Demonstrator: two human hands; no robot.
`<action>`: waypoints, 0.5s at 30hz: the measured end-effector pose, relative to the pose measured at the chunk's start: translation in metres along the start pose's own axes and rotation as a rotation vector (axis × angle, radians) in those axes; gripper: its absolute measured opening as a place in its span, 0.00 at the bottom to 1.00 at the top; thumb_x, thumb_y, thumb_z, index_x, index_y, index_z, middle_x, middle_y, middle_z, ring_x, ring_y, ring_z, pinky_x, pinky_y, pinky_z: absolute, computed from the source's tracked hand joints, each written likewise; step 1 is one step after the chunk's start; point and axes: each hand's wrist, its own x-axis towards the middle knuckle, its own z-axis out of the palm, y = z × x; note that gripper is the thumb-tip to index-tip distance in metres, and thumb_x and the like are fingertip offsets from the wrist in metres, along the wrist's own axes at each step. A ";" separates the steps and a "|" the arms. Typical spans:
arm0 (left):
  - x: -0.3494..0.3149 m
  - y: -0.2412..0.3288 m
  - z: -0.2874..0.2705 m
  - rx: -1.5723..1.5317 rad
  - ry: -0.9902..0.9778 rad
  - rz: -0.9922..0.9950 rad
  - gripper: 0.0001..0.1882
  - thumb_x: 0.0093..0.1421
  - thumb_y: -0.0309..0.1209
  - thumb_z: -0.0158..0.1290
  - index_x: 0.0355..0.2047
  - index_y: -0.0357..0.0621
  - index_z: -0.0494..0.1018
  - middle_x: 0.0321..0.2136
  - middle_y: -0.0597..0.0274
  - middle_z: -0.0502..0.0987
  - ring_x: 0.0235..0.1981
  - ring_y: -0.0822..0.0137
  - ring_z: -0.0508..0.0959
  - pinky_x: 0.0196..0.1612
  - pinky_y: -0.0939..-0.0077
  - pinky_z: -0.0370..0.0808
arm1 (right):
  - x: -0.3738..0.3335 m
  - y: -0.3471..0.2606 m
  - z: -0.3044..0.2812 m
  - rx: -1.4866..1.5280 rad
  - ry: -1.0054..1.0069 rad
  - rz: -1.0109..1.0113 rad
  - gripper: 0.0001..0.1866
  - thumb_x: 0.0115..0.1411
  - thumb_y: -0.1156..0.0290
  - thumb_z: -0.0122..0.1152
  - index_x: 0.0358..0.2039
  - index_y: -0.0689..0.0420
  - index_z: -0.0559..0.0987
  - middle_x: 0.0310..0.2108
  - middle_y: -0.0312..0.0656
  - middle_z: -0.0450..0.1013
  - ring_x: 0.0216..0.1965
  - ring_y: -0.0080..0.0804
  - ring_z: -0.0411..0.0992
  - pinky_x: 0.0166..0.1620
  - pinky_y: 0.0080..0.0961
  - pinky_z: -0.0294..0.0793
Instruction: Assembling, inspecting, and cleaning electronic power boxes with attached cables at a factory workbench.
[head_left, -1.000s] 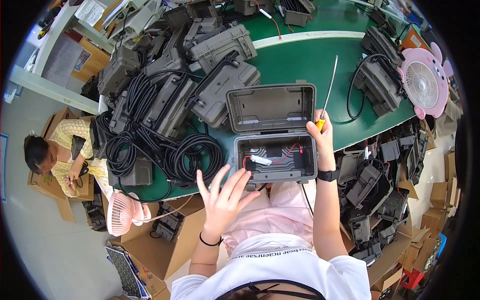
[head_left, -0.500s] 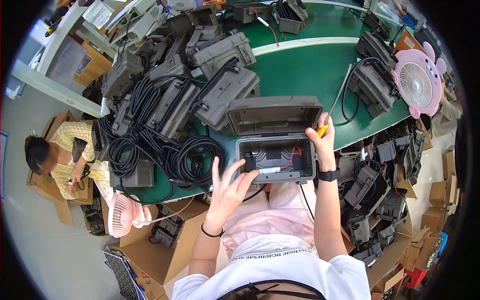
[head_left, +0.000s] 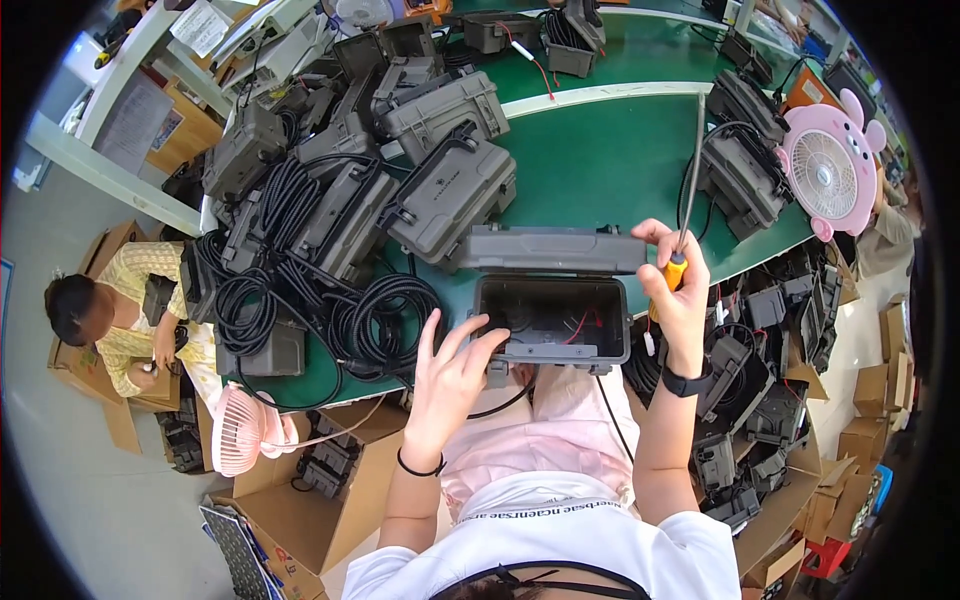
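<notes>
Head view: I see the left hand (head_left: 455, 375) with its fingers spread, two fingertips at the left end of the grey box (head_left: 565, 352); whether they press or only rest there, I can't tell. The box, open-mouthed, lies between the two hands at the table's edge, a red wire (head_left: 592, 320) showing in its dark inside. The right hand (head_left: 680, 285) is curled around a yellow-handled screwdriver (head_left: 675, 268), shaft pointing away (a long one, too), and its fingertips reach the right end of the raised lid (head_left: 550, 248), just beyond the box. Left of the left hand sits a coil of black cable (head_left: 385, 325).

I'd judge the step in hand to be working the lid while the left hand steadies the box. Any further swing of that lid would call for clear fingers, a tucked-in wire and care with the shaft.
</notes>
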 end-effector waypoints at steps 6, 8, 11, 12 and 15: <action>-0.011 -0.010 0.023 -0.226 0.265 -0.049 0.28 0.40 0.16 0.61 0.46 0.46 0.77 0.44 0.56 0.70 0.52 0.52 0.75 0.54 0.53 0.76 | -0.009 0.002 -0.003 -0.006 -0.011 -0.021 0.19 0.54 0.72 0.72 0.30 0.55 0.65 0.47 0.50 0.75 0.49 0.30 0.70 0.53 0.24 0.66; -0.009 -0.008 0.027 -0.209 0.321 -0.043 0.28 0.38 0.15 0.66 0.43 0.44 0.77 0.47 0.53 0.66 0.50 0.51 0.76 0.47 0.58 0.79 | -0.010 0.001 -0.005 0.008 -0.041 0.064 0.19 0.54 0.72 0.72 0.30 0.54 0.64 0.49 0.51 0.76 0.49 0.28 0.70 0.53 0.24 0.66; -0.012 -0.008 0.042 -0.407 0.490 -0.200 0.22 0.42 0.21 0.73 0.36 0.39 0.72 0.44 0.55 0.67 0.46 0.53 0.79 0.48 0.60 0.82 | -0.007 -0.001 -0.006 0.008 -0.112 0.029 0.21 0.53 0.70 0.74 0.30 0.53 0.64 0.51 0.52 0.77 0.51 0.30 0.71 0.54 0.26 0.67; -0.010 -0.009 0.042 -0.409 0.490 -0.199 0.22 0.42 0.21 0.73 0.36 0.39 0.72 0.44 0.55 0.67 0.46 0.53 0.79 0.48 0.60 0.82 | -0.005 -0.002 -0.008 -0.009 -0.168 0.014 0.22 0.53 0.70 0.75 0.30 0.54 0.64 0.51 0.52 0.77 0.51 0.31 0.71 0.54 0.27 0.67; 0.005 -0.009 0.040 -0.289 0.469 -0.109 0.21 0.43 0.20 0.72 0.37 0.42 0.75 0.41 0.56 0.69 0.46 0.51 0.78 0.47 0.62 0.81 | -0.002 0.006 -0.013 -0.093 -0.225 0.057 0.21 0.52 0.70 0.75 0.29 0.54 0.65 0.51 0.51 0.77 0.52 0.32 0.72 0.56 0.29 0.67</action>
